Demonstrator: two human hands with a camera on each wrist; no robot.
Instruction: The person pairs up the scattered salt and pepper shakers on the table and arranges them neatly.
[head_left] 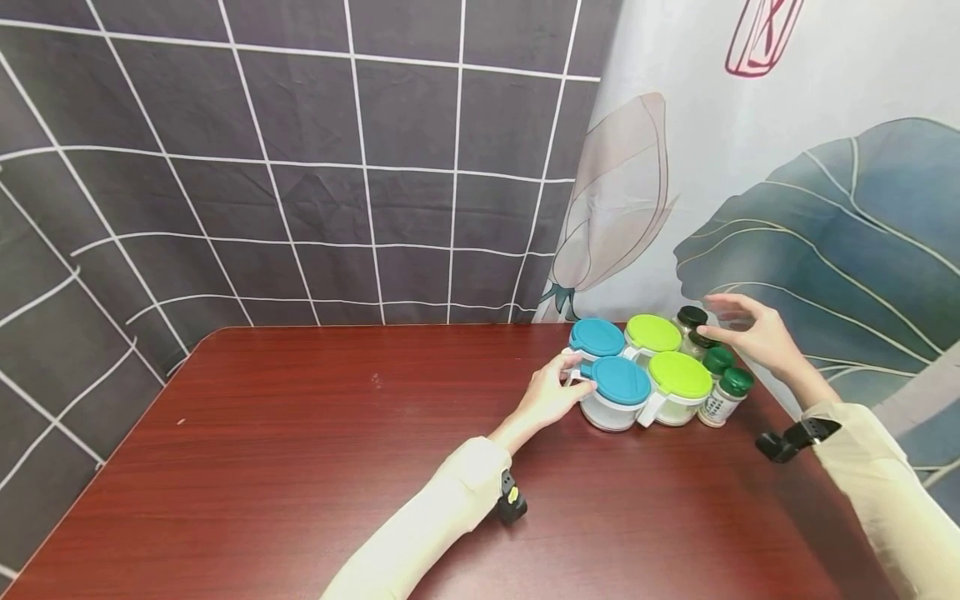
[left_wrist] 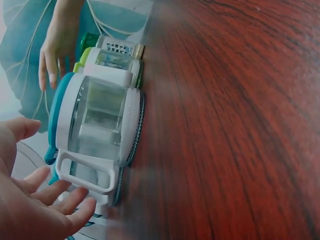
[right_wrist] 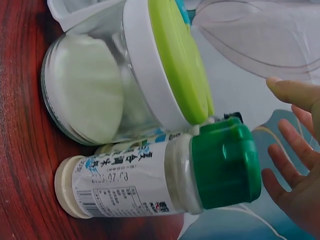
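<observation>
My left hand [head_left: 550, 392] is beside the left end of a cluster of seasoning jars, thumb and fingers spread near the white handle [left_wrist: 87, 172] of a front jar with a blue lid [head_left: 619, 380]. Behind it stands another jar with a blue lid [head_left: 597, 337]. To their right are two jars with lime-green lids [head_left: 679, 375]. My right hand [head_left: 756, 333] hovers above the cluster's right side, fingers extended and holding nothing. Below it are two black-capped shakers [head_left: 691, 317] and two green-capped shakers; the front green-capped shaker [right_wrist: 135, 177] has a printed white label.
The jars stand upright at the back right of a reddish-brown wooden table [head_left: 300, 433]. A dark grid-patterned cloth [head_left: 300, 167] hangs behind, and a pale curtain with leaf prints [head_left: 825, 208] borders the right side.
</observation>
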